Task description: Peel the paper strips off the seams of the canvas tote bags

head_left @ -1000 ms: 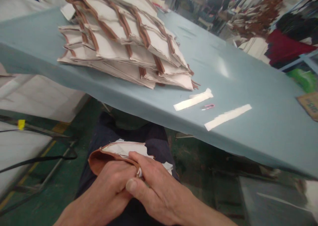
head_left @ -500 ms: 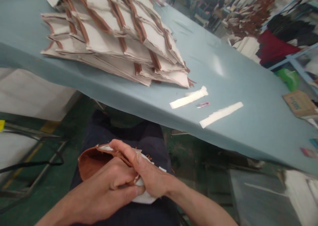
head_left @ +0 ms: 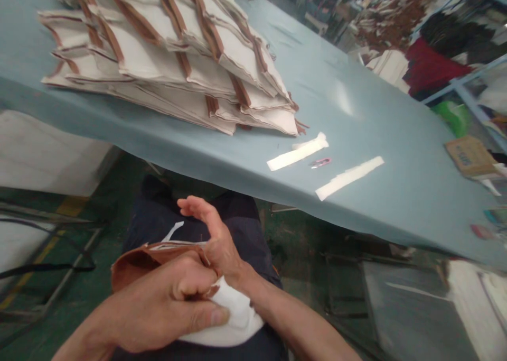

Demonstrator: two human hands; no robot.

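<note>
The left grip (head_left: 166, 300) is bunched tight round a brown-and-white cloth piece (head_left: 132, 266) above the person's dark-trousered lap (head_left: 245, 226); its brown opening gapes ahead of the knuckles, and white cloth spills out under the thumb. Just right of it, the right grip (head_left: 216, 242) stands wide, fingers raised and loose, heel of the hand close by the piece. Between them the hands block my view of its middle. A narrow white tab (head_left: 174, 230) pokes up ahead of the left grip. Beyond the fingertips runs the edge of the blue-grey surface (head_left: 356, 133). On it, ahead and to the right of both hands, two pale strips (head_left: 350, 178) lie apart, with small pink snips (head_left: 320, 163) between them. Ahead and left, a bulky stack of white pieces with brown trim (head_left: 158, 59) crowds that side. Farther off to the right sit a cardboard box (head_left: 467, 157), then a red cloth (head_left: 430, 70), and past that a brown heap (head_left: 396, 20).
</note>
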